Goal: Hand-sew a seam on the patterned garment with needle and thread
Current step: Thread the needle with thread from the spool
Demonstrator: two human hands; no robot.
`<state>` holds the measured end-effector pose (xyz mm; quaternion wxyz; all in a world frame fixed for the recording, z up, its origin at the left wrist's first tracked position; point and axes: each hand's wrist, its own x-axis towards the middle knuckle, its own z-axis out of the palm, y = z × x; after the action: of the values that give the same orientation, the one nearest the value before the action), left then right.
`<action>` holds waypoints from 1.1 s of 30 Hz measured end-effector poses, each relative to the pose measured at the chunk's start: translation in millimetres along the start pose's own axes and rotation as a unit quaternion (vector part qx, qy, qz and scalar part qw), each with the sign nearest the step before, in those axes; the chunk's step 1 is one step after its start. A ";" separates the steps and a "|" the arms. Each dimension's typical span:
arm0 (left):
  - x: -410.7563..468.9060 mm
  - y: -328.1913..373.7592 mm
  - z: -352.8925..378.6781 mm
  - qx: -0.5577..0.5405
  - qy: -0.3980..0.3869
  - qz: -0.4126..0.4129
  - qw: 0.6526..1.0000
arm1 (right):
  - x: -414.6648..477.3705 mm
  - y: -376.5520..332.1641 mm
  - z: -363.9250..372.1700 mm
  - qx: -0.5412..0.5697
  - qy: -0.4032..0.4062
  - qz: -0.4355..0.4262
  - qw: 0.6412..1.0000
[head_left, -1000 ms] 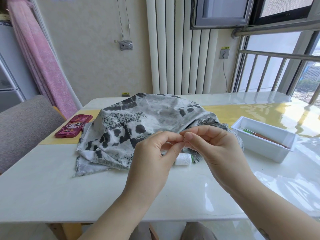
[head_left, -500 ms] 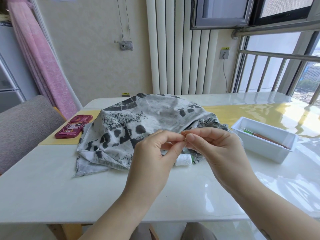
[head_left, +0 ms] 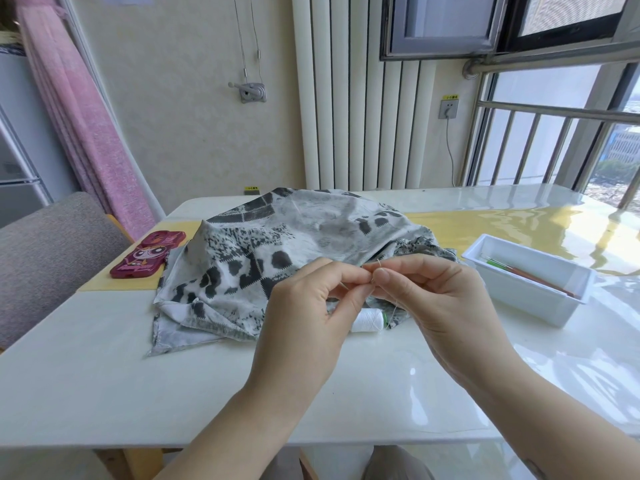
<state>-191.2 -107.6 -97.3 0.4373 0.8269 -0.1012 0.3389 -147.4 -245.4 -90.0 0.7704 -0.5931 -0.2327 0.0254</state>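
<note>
A: So, how do the hands sit?

B: Both are raised just over the near edge of the table [head_left: 104, 375], with their fingertips meeting. The left hand [head_left: 304, 317] has thumb and forefinger pressed tight on a thin needle [head_left: 343, 286]. Only a fine sliver of it pokes out leftward, and the other fingers curl under. The right hand [head_left: 440, 306] pinches the thread [head_left: 394, 306] between thumb and forefinger, knuckles up. A pale strand drops from it toward the spool [head_left: 367, 320].

A: And the garment?

B: The patterned garment [head_left: 277, 244] lies heaped at the middle of the table, just behind the hands. Its hem spills toward the near edge.

A: Any containers?

B: One, a white rectangular tray [head_left: 526, 289] toward the right edge. It holds slim stick-like tools [head_left: 530, 275], one green and one reddish brown. What they are I cannot tell.

A: Materials and shapes?

B: The garment is thin, soft, creased cloth, grey-white with black blotches and zigzag-edged patches. The spool is a small white cylinder with a green end, lying on its side against the hem. The table is glossy white, with a yellow mat [head_left: 485, 223] across its far side. A maroon, cartoon-printed phone case [head_left: 149, 252] lies flat near the left edge, on the mat's end
</note>
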 end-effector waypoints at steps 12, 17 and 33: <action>6.8 -12.5 -5.6 0.264 0.024 0.200 0.943 | 1.7 3.7 -6.4 0.087 -0.027 0.118 0.989; 13.0 -21.4 -15.1 0.207 -0.010 0.154 0.966 | 10.9 4.8 -17.6 0.088 0.013 0.160 0.983; 15.2 -48.5 -29.7 0.055 0.013 -0.143 0.988 | 4.8 69.4 4.0 -0.439 -0.281 -0.040 0.852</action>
<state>-171.3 -53.2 -107.7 0.4364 0.8511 0.0420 0.2888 -128.2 -219.8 -151.9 0.3320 -0.8272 -0.4501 0.0551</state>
